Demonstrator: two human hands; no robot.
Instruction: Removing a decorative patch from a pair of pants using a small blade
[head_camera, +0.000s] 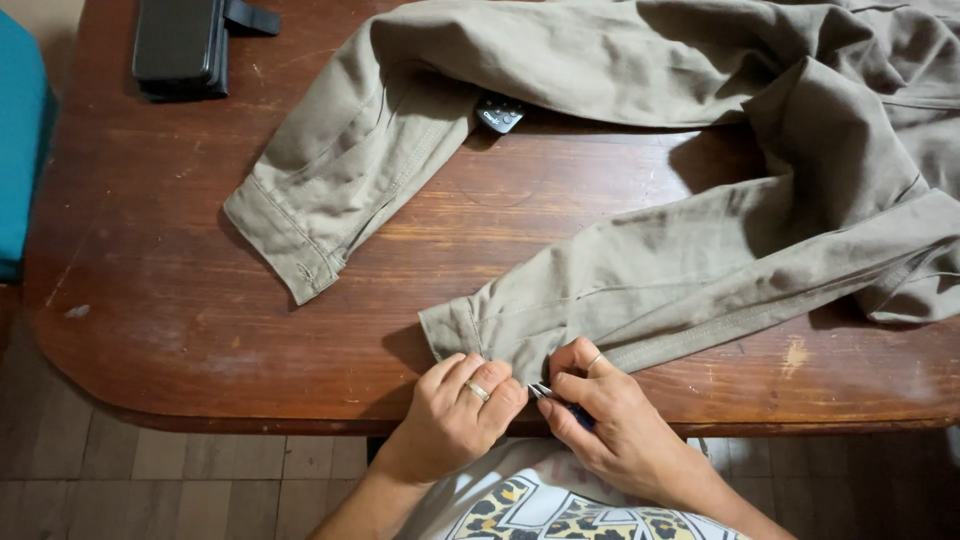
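An olive-grey shirt (640, 150) lies spread over a brown wooden table (180, 300), both sleeves reaching toward me. My left hand (462, 400), with a ring on one finger, pinches the edge of the nearer sleeve's cuff (470, 325) at the table's front edge. My right hand (615, 415), also ringed, grips a small tool with a metal tip and a dark blue handle (558, 400), its tip pointing at the cuff next to my left fingers. The other sleeve's cuff (290, 240) lies flat to the left.
A black case with a strap (180, 45) sits at the table's far left corner. A small dark device (498, 112) pokes out from under the shirt. A teal seat (20, 150) stands beside the table's left edge. Wooden floor lies below.
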